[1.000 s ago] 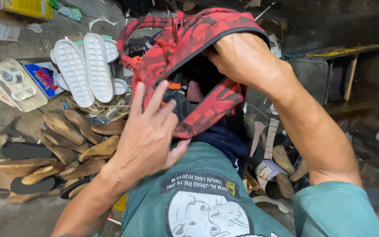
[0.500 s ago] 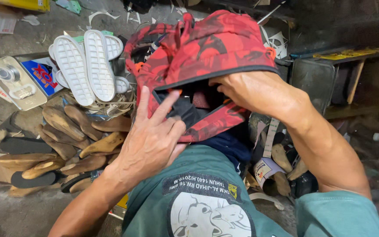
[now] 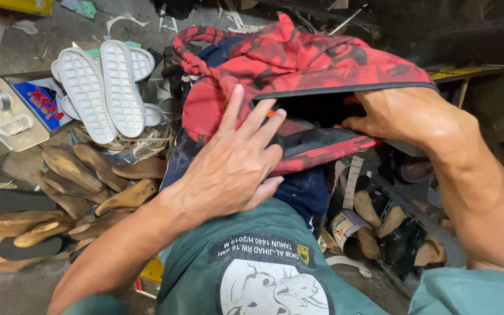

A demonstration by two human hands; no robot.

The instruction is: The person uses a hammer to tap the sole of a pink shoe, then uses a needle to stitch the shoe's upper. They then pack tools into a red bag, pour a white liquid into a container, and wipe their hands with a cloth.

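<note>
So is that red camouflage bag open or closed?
Open. The red camouflage bag gapes along its black-edged mouth, the right hand reaches inside, and the left hand presses flat on its lower flap. Contents cannot be told.

The person wore a teal green T-shirt with short sleeves that ended well above the bare left hand (image 3: 228, 169) and bare right hand (image 3: 403, 114). Nearer the body than both hands, its front carried a black patch of pale lettering, a small yellow emblem and a white animal drawing.
</note>
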